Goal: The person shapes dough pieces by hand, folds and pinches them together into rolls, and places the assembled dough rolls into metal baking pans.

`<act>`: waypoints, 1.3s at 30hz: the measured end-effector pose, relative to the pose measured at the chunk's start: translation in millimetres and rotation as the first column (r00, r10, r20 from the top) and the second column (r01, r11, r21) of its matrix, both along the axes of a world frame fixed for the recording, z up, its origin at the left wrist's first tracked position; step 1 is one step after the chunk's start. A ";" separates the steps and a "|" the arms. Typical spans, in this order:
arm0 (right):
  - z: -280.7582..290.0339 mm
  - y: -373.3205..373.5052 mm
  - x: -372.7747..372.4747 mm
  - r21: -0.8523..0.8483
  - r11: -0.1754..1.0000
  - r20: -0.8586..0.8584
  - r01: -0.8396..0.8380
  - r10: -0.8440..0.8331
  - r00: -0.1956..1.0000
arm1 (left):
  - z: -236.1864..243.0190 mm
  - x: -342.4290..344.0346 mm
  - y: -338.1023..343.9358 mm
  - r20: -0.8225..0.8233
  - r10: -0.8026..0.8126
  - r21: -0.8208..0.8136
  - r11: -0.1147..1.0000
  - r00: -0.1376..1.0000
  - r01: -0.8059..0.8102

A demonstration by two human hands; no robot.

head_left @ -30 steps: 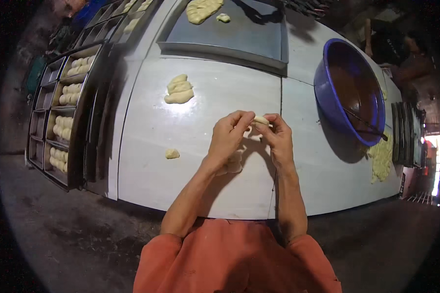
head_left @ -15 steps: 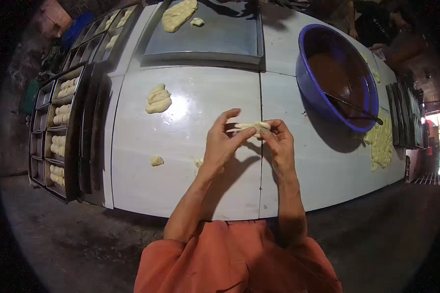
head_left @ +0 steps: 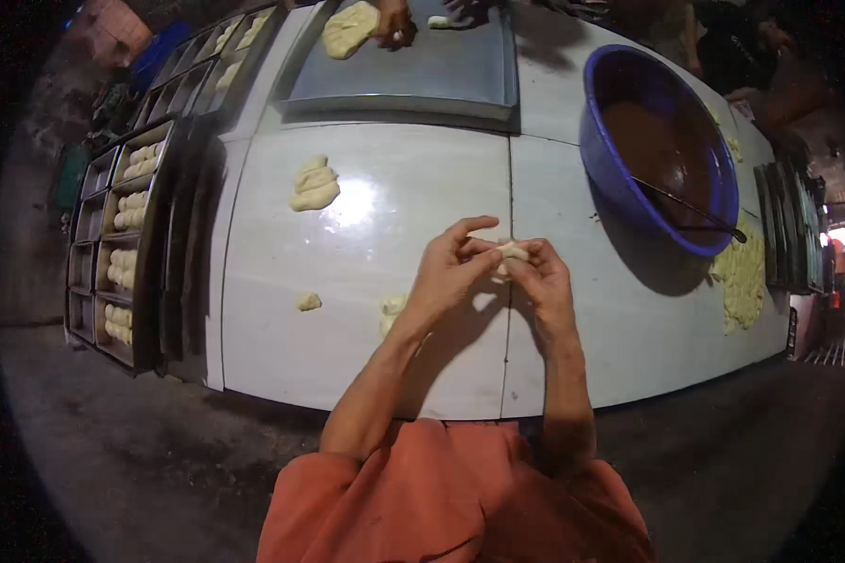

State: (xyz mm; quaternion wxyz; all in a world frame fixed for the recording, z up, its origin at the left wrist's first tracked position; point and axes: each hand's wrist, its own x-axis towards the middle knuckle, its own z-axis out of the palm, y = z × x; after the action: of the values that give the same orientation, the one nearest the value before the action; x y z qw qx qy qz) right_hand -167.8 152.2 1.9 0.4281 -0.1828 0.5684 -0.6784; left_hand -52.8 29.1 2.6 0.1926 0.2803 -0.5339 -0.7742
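Observation:
Over the white table [head_left: 441, 375], a small piece of pale dough [head_left: 511, 251] is pinched between my two hands. My left hand [head_left: 453, 270] has its thumb and fingertips on the dough's left end, with the index finger lifted away. My right hand [head_left: 546, 281] closes its thumb and fingers round the other end. A larger dough lump [head_left: 393, 306] lies partly hidden behind my left forearm. Left of it sits a small dough scrap [head_left: 308, 301], and farther back a folded dough piece [head_left: 314, 184].
A metal tray [head_left: 413, 105] at the back holds flat dough [head_left: 349, 30], with another person's hand [head_left: 394, 26] beside it. To the right stands a purple basin [head_left: 593, 150] of brown mixture, a long-handled utensil [head_left: 690, 208] across it. Dough sheet [head_left: 742, 281] lies far right; divided tins [head_left: 113, 197] with rolls, left.
The dough between my hands is shorter and more bunched than before. Another person's hands have come into the back tray. The whole view has shifted slightly.

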 end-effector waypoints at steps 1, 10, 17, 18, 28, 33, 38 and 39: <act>0.0 4.1 -4.2 -0.005 1.000 0.008 -0.010 0.010 1.000 | 3.3 -2.6 1.4 -0.004 -0.032 -0.047 0.998 0.999 0.032; 11.4 9.8 -3.9 -0.187 0.964 0.125 0.186 -0.165 0.978 | 9.8 -53.7 51.7 -0.397 0.161 -0.302 0.907 0.904 -0.294; 47.8 23.8 -34.9 -0.366 0.922 0.379 0.126 0.024 0.925 | -11.7 -88.6 94.3 -0.519 0.175 -0.008 0.978 0.837 -0.209; 47.7 27.8 -53.9 -0.352 0.932 0.358 0.089 0.046 0.933 | -14.3 -93.2 94.7 -0.452 0.107 -0.094 0.981 0.885 -0.167; 56.8 17.2 -287.9 0.518 0.835 -0.670 0.187 0.260 0.695 | 7.7 -44.4 50.4 0.033 -0.130 0.023 0.991 0.991 0.129; -15.8 21.4 -334.8 0.861 0.509 -0.493 0.005 0.832 0.254 | 9.8 -39.2 42.9 0.085 -0.175 -0.021 0.984 0.981 0.178; 51.0 12.6 -286.3 0.584 0.809 -0.442 -0.065 0.384 0.810 | 9.3 -39.0 37.4 0.129 -0.233 -0.049 0.969 0.964 0.241; 54.9 15.2 -279.6 0.585 0.809 -0.444 -0.066 0.387 0.808 | 8.9 -42.1 37.5 0.121 -0.244 -0.078 0.964 0.962 0.254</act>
State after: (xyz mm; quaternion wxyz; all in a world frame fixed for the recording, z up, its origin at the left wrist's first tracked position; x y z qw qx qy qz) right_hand -447.4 167.4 56.8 0.3637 -0.3081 0.8066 -0.3496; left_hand -94.9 66.7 11.4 0.0767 0.2439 -0.6100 -0.7500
